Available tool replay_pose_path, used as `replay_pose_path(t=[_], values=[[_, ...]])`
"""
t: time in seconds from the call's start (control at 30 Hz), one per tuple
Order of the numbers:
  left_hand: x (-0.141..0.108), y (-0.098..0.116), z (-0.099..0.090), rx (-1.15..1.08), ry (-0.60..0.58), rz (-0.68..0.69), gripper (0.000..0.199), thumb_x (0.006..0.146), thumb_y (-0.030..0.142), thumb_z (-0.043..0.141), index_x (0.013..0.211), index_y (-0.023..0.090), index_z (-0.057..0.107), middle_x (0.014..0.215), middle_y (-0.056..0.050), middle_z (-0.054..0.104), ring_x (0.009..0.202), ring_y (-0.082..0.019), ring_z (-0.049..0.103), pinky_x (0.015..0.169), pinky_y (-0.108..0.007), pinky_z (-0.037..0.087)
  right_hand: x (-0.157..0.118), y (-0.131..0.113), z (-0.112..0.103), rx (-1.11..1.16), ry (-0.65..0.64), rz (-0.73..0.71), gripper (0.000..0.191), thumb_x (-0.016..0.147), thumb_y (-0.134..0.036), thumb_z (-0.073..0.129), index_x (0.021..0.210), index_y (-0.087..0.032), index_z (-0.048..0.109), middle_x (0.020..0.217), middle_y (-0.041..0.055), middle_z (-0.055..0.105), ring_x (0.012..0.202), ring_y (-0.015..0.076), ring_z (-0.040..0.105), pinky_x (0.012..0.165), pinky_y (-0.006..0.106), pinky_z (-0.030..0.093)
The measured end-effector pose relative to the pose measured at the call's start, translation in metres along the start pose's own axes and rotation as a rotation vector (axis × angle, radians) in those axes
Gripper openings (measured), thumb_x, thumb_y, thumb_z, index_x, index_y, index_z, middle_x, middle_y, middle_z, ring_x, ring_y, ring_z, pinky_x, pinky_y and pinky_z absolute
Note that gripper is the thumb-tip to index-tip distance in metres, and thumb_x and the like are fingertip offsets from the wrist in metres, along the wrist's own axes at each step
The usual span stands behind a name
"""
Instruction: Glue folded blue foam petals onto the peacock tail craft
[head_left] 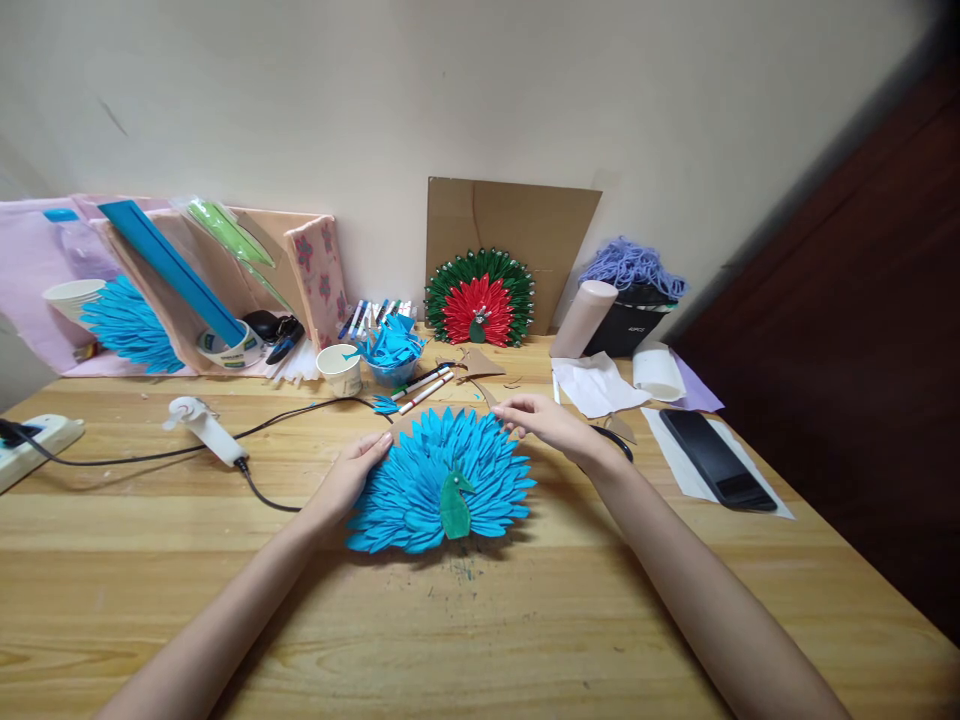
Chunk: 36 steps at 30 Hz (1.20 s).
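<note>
A blue paper peacock with layered petal-like feathers and a green head and body is tilted up over the wooden table in front of me. My left hand grips its upper left edge, thumb on the front, beside a bit of brown cardboard backing. At the upper right edge, my right hand has its fingers pinched together at the feather tips. Whether a small piece is between those fingertips is too small to tell.
Behind stand a red and green peacock, a cup of blue pieces, a paper cup and markers. A glue gun with its cable lies left, a phone right. A power strip sits far left.
</note>
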<state>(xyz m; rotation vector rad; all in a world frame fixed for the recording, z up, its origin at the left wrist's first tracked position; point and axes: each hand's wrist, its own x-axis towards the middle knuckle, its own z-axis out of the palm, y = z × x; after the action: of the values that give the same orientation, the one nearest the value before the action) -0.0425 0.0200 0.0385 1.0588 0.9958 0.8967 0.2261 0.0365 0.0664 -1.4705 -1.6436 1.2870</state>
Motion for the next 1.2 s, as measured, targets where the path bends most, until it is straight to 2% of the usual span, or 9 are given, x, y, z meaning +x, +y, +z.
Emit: replay_pose_path(t=[0.23, 0.47, 0.7, 0.87, 1.03, 1.2], values=[[0.0016, -0.0025, -0.0018, 0.002, -0.005, 0.012, 0.027, 0.064, 0.041, 0.067, 0.067, 0.015, 0.063, 0.062, -0.001, 0.066, 0.059, -0.016, 0.057, 0.058, -0.023, 0.043, -0.0050, -0.0023, -0.0041, 0.020, -0.078, -0.055, 0.028, 0.068, -0.042, 0.064, 0.075, -0.014, 0.062, 0.073, 0.0027, 0.061, 0.069, 0.0133, 0.055, 0.067, 0.028, 0.042], [-0.0004, -0.0009, -0.0003, -0.004, -0.015, -0.013, 0.031, 0.065, 0.042, 0.065, 0.077, 0.014, 0.066, 0.070, -0.003, 0.069, 0.066, -0.019, 0.060, 0.065, -0.026, 0.045, -0.0047, -0.0021, 0.0009, 0.055, -0.065, -0.037, 0.027, 0.067, -0.040, 0.065, 0.075, -0.015, 0.062, 0.072, 0.0021, 0.061, 0.068, 0.0133, 0.055, 0.068, 0.029, 0.042], [0.0015, -0.0038, -0.0024, -0.006, 0.010, 0.006, 0.027, 0.064, 0.042, 0.067, 0.070, 0.015, 0.065, 0.066, -0.001, 0.067, 0.062, -0.017, 0.059, 0.060, -0.024, 0.044, -0.0024, 0.0025, -0.0060, -0.015, -0.071, -0.034, 0.028, 0.071, -0.042, 0.061, 0.078, -0.015, 0.063, 0.073, 0.0033, 0.062, 0.069, 0.0143, 0.056, 0.061, 0.026, 0.040], [0.0015, -0.0028, -0.0021, 0.005, 0.050, 0.017, 0.025, 0.064, 0.040, 0.067, 0.068, 0.015, 0.064, 0.067, -0.001, 0.067, 0.062, -0.015, 0.057, 0.061, -0.023, 0.043, -0.0027, 0.0012, -0.0079, 0.003, -0.091, -0.054, 0.026, 0.070, -0.041, 0.062, 0.075, -0.015, 0.063, 0.073, 0.0036, 0.062, 0.069, 0.0145, 0.056, 0.066, 0.028, 0.041], [0.0007, -0.0016, -0.0009, -0.002, 0.015, 0.003, 0.030, 0.065, 0.041, 0.066, 0.079, 0.014, 0.066, 0.078, -0.004, 0.069, 0.070, -0.019, 0.060, 0.065, -0.026, 0.045, -0.0038, 0.0003, -0.0081, -0.019, -0.087, -0.053, 0.023, 0.070, -0.038, 0.061, 0.074, -0.015, 0.061, 0.073, 0.0034, 0.062, 0.073, 0.0153, 0.056, 0.071, 0.030, 0.042], [0.0012, -0.0026, -0.0015, -0.005, 0.014, 0.021, 0.028, 0.066, 0.040, 0.066, 0.079, 0.014, 0.067, 0.078, -0.003, 0.070, 0.069, -0.018, 0.060, 0.065, -0.024, 0.045, -0.0036, 0.0026, -0.0069, -0.025, -0.081, -0.049, 0.024, 0.072, -0.038, 0.059, 0.073, -0.015, 0.061, 0.073, 0.0036, 0.061, 0.071, 0.0147, 0.056, 0.068, 0.028, 0.041]])
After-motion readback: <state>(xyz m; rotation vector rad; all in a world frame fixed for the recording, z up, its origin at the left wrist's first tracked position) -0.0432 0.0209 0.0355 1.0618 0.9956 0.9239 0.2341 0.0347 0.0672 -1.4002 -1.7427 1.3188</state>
